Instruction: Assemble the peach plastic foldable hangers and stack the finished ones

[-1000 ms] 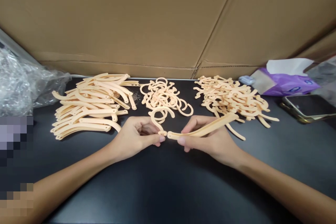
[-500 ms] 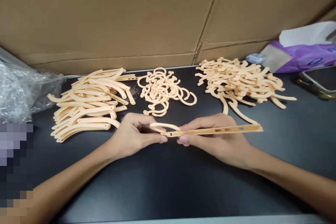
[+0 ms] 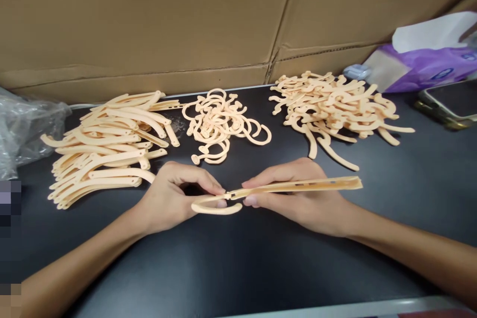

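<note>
Between thumb and fingers, my left hand (image 3: 182, 196) pinches the base of a cream plastic hanger hook (image 3: 216, 208). The hook's curve hangs on the near side, its tip pointing right. Held edge-on in my right hand (image 3: 298, 196) is a long cream hanger arm (image 3: 320, 185) with slots along its inside. Its left end meets the hook's base between my fingertips; whether the two are locked together I cannot tell. Behind my hands lie a pile of hanger arms (image 3: 108, 144) at left, a pile of hooks (image 3: 219, 124) in the middle and a pile of curved hanger pieces (image 3: 335, 104) at right.
Clear plastic wrap (image 3: 33, 129) is bunched at the left of the black table (image 3: 208, 268). A purple tissue pack (image 3: 425, 69) and a phone (image 3: 452, 102) lie at the right. Cardboard (image 3: 149, 15) stands along the back edge. Part of a person is pixelated at far left.
The hook has turned over from the far side of the arm's end to the near side. Both hands have shifted slightly left in the picture as the view moved.
</note>
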The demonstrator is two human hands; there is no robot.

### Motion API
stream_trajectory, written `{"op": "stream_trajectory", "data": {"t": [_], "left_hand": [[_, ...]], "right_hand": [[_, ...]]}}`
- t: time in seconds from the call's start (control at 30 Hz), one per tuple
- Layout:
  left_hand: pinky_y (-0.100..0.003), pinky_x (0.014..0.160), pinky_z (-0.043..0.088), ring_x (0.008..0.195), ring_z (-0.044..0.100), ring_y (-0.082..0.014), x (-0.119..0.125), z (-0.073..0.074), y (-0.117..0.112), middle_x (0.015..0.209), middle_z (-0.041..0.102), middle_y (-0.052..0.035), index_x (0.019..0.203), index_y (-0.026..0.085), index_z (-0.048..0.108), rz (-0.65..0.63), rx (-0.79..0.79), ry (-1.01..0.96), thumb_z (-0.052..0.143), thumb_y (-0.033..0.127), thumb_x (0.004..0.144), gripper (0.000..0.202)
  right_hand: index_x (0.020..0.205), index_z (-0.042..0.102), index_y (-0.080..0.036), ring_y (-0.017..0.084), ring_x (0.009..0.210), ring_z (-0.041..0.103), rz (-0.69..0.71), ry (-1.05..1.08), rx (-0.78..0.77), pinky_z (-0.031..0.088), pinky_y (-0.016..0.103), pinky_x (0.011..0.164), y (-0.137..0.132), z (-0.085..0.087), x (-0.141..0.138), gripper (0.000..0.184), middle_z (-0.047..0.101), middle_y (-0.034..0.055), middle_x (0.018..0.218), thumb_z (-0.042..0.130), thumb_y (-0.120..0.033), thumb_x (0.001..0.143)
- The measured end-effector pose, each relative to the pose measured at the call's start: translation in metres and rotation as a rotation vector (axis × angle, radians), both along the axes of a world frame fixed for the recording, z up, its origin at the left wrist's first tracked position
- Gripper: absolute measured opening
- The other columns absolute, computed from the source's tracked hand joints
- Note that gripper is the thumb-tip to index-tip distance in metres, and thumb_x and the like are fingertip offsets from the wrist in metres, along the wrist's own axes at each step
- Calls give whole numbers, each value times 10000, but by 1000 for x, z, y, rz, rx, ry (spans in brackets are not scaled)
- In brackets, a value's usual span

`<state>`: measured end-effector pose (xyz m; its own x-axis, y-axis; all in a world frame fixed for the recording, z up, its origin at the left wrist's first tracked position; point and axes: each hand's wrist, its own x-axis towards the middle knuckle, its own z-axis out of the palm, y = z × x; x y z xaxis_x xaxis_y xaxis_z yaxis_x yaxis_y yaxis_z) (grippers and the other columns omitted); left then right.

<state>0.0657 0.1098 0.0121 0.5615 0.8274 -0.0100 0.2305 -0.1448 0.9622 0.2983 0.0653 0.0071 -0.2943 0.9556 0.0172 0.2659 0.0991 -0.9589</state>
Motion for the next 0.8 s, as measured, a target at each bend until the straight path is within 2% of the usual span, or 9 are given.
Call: {"op": "stream_trajectory", "data": {"t": [0.13, 0.33, 0.53, 0.67, 0.8], "left_hand": [[-213, 591, 555, 626, 716, -162, 0, -1, -2, 713, 776, -33, 684, 190, 767, 9, 26, 56, 847, 216, 675, 84], [-179, 519, 487, 556, 633, -111, 1, 1, -4, 653, 730, 4, 728, 193, 754, 41, 108, 135, 798, 234, 727, 61], [-198, 689, 573, 712, 716, -133, -1, -4, -7, 828, 773, -12, 919, 196, 758, -8, 53, 27, 800, 241, 763, 168], [-194, 661, 553, 691, 698, -126, -2, -6, -7, 795, 767, -14, 882, 190, 767, -23, 72, 61, 757, 247, 821, 84], [-191, 632, 531, 666, 670, -115, -1, -5, -8, 764, 747, -3, 865, 191, 759, -2, 162, 102, 731, 225, 842, 50]], "right_hand": [[842, 806, -231, 158, 588, 688, -13, -7, -15, 521, 258, 523, 0, 0, 0, 106, 771, 12, 700, 768, -312, 785], [855, 801, -231, 180, 620, 708, -9, 1, -59, 536, 280, 539, 1, 0, -1, 123, 774, 19, 709, 737, -320, 798], [853, 801, -217, 163, 607, 685, -37, 37, -89, 525, 261, 535, 2, -1, -3, 138, 770, 24, 717, 748, -325, 787], [845, 804, -215, 150, 608, 669, -25, 18, -97, 497, 245, 526, 2, -2, -3, 113, 766, 25, 720, 752, -296, 784], [820, 802, -199, 139, 584, 643, -23, 7, -111, 476, 244, 510, 2, -1, -3, 138, 757, 36, 700, 755, -326, 793]]}}
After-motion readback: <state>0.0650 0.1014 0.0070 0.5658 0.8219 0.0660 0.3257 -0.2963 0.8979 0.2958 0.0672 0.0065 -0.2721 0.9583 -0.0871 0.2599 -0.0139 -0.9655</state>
